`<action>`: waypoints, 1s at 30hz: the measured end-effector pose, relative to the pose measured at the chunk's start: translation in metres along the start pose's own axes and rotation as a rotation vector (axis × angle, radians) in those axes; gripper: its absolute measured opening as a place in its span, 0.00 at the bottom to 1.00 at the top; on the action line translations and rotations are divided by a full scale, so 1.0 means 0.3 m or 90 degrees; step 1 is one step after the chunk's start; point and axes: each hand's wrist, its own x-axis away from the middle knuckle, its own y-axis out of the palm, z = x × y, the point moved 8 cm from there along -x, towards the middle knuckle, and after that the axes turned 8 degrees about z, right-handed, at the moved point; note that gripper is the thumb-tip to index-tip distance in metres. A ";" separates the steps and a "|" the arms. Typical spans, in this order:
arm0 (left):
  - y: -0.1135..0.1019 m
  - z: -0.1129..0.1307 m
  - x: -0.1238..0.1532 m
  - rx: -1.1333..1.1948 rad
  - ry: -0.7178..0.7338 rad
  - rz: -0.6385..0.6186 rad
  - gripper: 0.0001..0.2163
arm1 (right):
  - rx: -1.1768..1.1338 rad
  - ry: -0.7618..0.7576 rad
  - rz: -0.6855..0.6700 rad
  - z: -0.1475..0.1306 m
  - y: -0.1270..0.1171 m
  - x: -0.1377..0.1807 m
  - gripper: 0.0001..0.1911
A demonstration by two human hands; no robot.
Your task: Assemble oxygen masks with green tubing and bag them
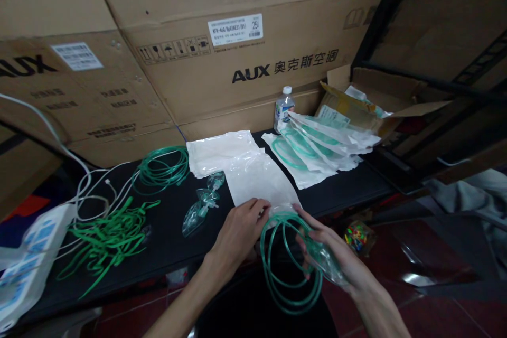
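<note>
A coil of green tubing [295, 303] hangs over the front of the table. My right hand [336, 253] is closed round the coil and a clear green-tinted plastic piece [327, 261], which looks like a mask. At the coil's top left is my left hand [241, 227], its fingers curled in on the near end of a white pouch [257, 182]; the fingertips are partly hidden. Between both hands, clear film from the pouch shows above the tubing. A clear mask with a green tint [202, 206] lies on the black table, left of the pouch.
Several packed pouches of tubing [312, 148] fan out at the right, before a water bottle [284, 108] and an open carton [368, 100]. Leftward lie another tubing coil [162, 169], green straps [111, 237] and a white power strip [34, 264]. Large cardboard boxes [237, 90] stand behind.
</note>
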 end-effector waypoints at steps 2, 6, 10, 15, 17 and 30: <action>-0.007 0.017 0.002 -0.027 0.033 0.056 0.07 | -0.002 -0.014 0.055 0.008 -0.009 0.007 0.41; -0.013 0.045 0.021 -0.044 0.091 0.124 0.06 | 0.017 -0.058 0.122 0.016 0.000 0.005 0.44; 0.004 0.072 0.050 -0.043 0.173 0.118 0.07 | -0.039 -0.112 0.195 0.009 0.009 0.001 0.43; 0.014 0.092 0.075 -0.056 0.208 0.142 0.08 | -0.108 -0.197 0.273 0.012 0.033 0.001 0.27; 0.010 0.095 0.079 -0.053 0.210 0.165 0.08 | -0.108 -0.208 0.256 0.021 0.049 -0.012 0.17; 0.013 0.049 0.102 0.021 0.125 0.273 0.09 | -0.042 -0.194 0.200 0.017 0.056 -0.078 0.18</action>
